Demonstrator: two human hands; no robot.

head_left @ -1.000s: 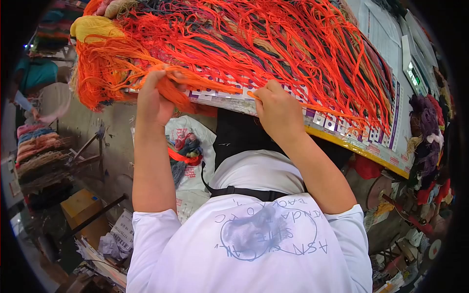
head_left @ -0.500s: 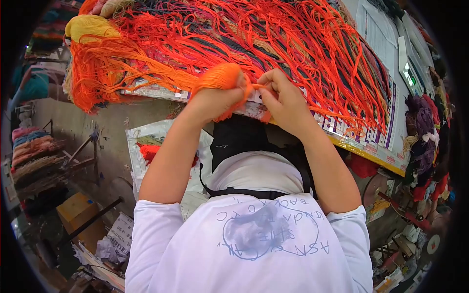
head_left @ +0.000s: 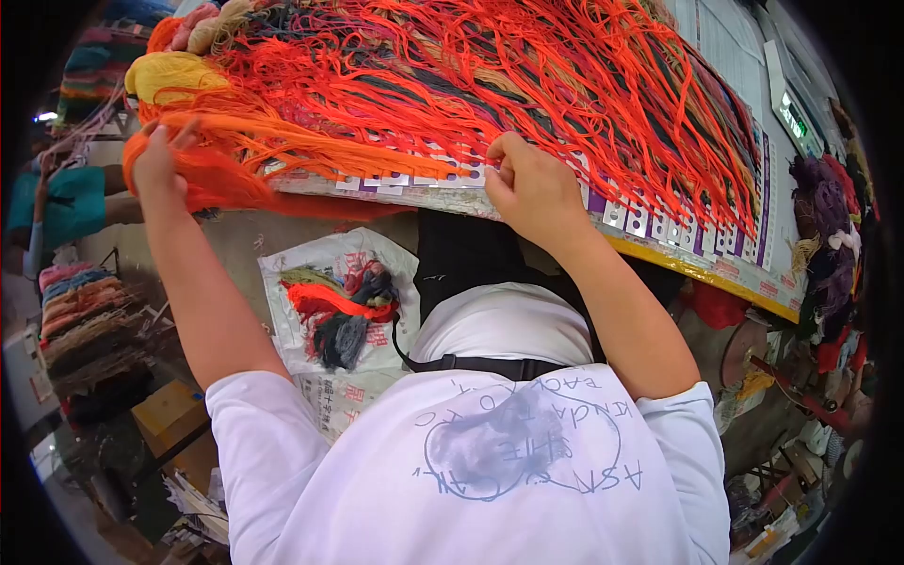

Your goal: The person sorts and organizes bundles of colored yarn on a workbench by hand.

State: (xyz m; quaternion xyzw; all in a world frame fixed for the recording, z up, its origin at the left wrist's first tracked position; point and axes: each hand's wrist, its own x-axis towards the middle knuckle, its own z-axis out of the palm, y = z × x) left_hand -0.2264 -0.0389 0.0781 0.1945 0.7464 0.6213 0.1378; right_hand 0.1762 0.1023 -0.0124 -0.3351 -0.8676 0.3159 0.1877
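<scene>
Carrying a loose hank of fine orange thread (head_left: 224, 181) over the left hand (head_left: 162, 162), fingers partly spread, just below a bundled yellow skein (head_left: 174, 77). Pressing together the curled fingers of the right hand (head_left: 501, 173), near the thread's tapered end; cannot tell whether pinching a strand. Above both grips, red-orange strands (head_left: 565, 75) over white-and-purple punched cards (head_left: 643, 221).

Your orange yarn bundle (head_left: 226, 177) extends in loose, tapering strands along the table's (head_left: 452, 199) near edge; its lower portion hangs beyond that edge.
</scene>
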